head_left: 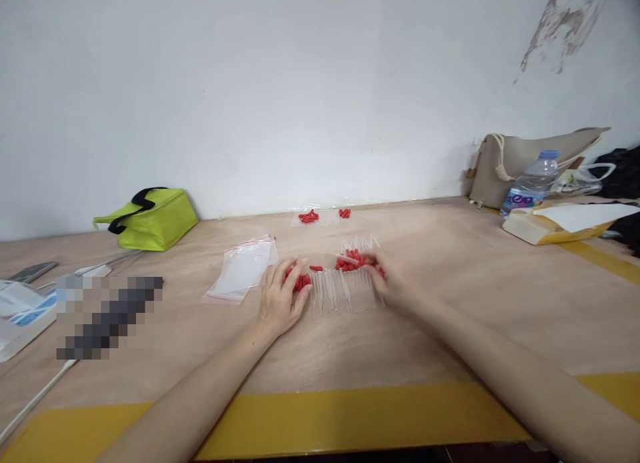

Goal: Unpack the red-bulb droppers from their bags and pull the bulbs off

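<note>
My left hand (pixel 281 299) rests palm down with its fingers apart, partly covering a small heap of red pieces (pixel 301 282). My right hand (pixel 390 279) is closed in a pinch at a second heap of red pieces (pixel 354 258), and a thin clear tube (pixel 349 259) runs from its fingertips across that heap. Between the hands lies a row of thin clear tubes (pixel 334 292), side by side on the table. One loose red piece (pixel 316 268) sits just above the row. More clear tubes (pixel 359 243) lie behind the right heap.
Clear zip bags (pixel 245 268) lie left of my left hand. Bags with red pieces (pixel 309 216) lie by the wall. A green bag (pixel 159 219), a power strip (pixel 30 316) and cables are at left; a water bottle (pixel 530 183), beige bag (pixel 523 159) and open packet (pixel 560 224) at right.
</note>
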### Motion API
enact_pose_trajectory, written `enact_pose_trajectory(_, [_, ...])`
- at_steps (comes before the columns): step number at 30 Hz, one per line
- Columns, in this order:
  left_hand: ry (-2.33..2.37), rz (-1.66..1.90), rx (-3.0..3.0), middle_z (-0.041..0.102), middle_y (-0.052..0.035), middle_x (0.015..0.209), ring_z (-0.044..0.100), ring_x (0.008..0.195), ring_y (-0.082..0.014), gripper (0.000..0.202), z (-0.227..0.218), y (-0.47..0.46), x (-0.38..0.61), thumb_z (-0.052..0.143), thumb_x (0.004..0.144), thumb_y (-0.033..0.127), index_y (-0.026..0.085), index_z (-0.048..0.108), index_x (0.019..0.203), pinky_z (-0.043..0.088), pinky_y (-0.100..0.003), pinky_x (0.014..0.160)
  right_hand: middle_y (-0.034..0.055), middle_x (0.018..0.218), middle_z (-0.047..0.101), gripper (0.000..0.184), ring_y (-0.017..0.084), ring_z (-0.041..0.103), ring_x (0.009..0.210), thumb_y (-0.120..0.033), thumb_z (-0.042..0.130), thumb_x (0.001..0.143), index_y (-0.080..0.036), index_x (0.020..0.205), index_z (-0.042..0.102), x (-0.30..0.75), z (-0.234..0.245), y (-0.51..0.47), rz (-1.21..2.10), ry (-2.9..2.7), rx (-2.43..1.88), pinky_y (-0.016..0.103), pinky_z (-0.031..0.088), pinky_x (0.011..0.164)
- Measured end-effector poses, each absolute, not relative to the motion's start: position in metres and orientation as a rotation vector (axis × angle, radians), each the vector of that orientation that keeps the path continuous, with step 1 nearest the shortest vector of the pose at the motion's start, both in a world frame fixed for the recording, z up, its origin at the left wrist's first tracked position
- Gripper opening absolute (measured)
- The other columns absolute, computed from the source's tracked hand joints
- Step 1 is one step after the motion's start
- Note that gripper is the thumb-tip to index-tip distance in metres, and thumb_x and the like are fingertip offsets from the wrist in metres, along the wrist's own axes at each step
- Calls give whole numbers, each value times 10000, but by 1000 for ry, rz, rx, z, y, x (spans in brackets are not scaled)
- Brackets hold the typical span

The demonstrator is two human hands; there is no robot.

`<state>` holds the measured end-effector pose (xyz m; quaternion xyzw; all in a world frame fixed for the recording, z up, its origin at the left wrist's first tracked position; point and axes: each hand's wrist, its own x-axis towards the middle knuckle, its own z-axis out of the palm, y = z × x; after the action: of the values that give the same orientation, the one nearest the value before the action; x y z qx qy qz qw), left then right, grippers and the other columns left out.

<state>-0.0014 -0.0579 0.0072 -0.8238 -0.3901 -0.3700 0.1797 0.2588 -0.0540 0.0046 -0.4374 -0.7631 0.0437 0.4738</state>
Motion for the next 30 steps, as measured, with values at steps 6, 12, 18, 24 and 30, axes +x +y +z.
enact_pose_trajectory(6, [-873,-924,-2412,641,-33,976,528,967,-205,217,6,-65,7,532,816,247,246,603,1021,264,-464,964,68,836,611,176,170,529,789,-122,429,843,-169,958,554,226,-7,-78,-322,-2126,-733,336,412,733])
enact_pose_trajectory(12, [-787,-895,-2395,657,7,733,546,762,-154,168,3,-64,12,512,832,226,229,617,963,276,-449,933,110,953,545,259,172,510,833,-133,449,835,-151,1087,502,221,-15,-77,-321,-2076,-700,339,455,734])
enact_pose_trajectory(18, [-763,-841,-2344,625,6,647,525,693,-138,161,1,-66,11,470,835,170,220,622,839,310,-410,862,152,1151,443,181,162,520,825,-156,426,849,-163,987,544,220,-19,-78,-238,-2109,-735,347,490,733])
enact_pose_trajectory(24, [-770,-825,-2370,614,11,620,509,663,-135,149,4,-71,8,477,825,188,226,621,816,301,-421,852,104,964,519,128,187,484,838,-131,449,821,-165,797,570,223,-13,-82,-334,-2165,-693,364,439,736])
enact_pose_trajectory(30, [-742,-818,-2377,620,20,620,510,668,-133,128,3,-72,10,490,824,201,224,616,819,298,-420,859,84,982,526,127,201,462,905,-111,442,803,-174,741,535,223,-9,-85,-336,-2230,-663,399,378,789])
